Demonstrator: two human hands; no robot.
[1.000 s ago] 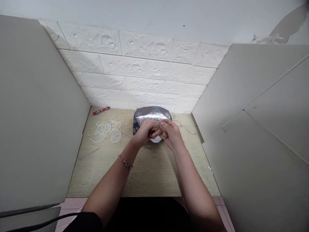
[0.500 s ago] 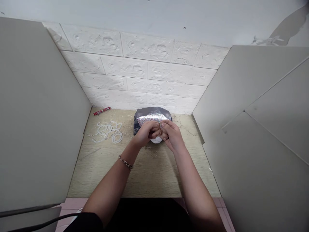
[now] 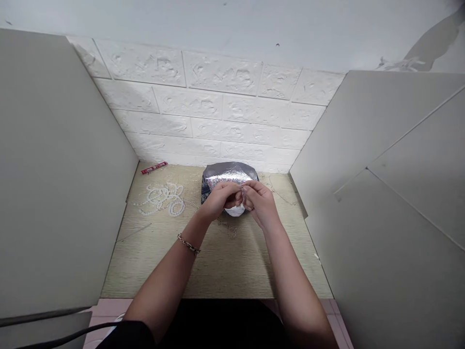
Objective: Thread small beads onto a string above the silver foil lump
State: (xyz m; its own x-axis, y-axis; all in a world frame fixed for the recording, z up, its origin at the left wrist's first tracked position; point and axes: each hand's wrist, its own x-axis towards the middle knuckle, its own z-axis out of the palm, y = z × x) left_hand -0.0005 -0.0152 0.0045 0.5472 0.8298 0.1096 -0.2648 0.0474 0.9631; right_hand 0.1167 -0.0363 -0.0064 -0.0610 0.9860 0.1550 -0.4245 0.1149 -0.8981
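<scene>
Head-worn view, looking forward and down onto a pale wood-grain bench [image 3: 218, 271] boxed in by two grey side boards and a white brick-pattern wall panel [image 3: 203, 116]. The left hand [image 3: 220, 201] and right hand [image 3: 261, 203] are raised together at mid-bench, each grip closed to a pinch, with the fingertips meeting at a small metal glint [image 3: 242, 191]. This piece is too small to identify, and which hand has hold of it cannot be told. Directly behind the hands, and partly hidden by them, a silver glitter pouch [image 3: 228, 177] sits near the back of the bench, close to the wall panel; a white bulge [image 3: 235, 211] shows beneath the fingers. To the left, well apart from the hands, lies a looped strand of white beads [image 3: 160, 199], with a red packet [image 3: 154, 167] at the back edge. Fine chain [image 3: 228, 229] lies just below the hands. A link bracelet [image 3: 188, 245] circles the left wrist. Both forearms cross the near bench edge, and the left board [image 3: 61, 174] and right board [image 3: 381, 194] stand well apart from the hands, leaving room on both sides.
</scene>
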